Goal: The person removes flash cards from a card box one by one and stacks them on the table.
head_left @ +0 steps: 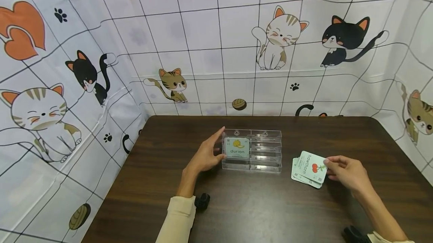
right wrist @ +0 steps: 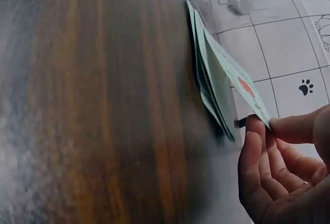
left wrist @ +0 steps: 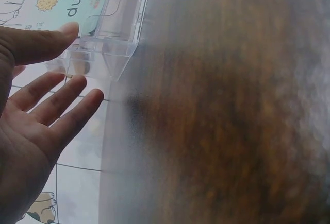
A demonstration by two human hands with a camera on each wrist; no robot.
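A clear plastic rack [head_left: 266,169] with two columns of slots lies on the table, and a green durian card [head_left: 237,148] sits in its left column. My left hand [head_left: 204,154] is at the rack's left side, thumb touching the edge by the card and the other fingers extended. To the right, my right hand [head_left: 350,175] pinches the corner of a hawthorn card [head_left: 310,166] between thumb and fingers. That card is tilted up at the held edge, as the right wrist view shows, over several similar cards [head_left: 297,175] on the table.
The dark wooden table [head_left: 257,213] reaches back to a white cloth [head_left: 203,32] printed with cats and grid lines, which also hangs at both sides. A black band device [head_left: 202,201] is on the left wrist.
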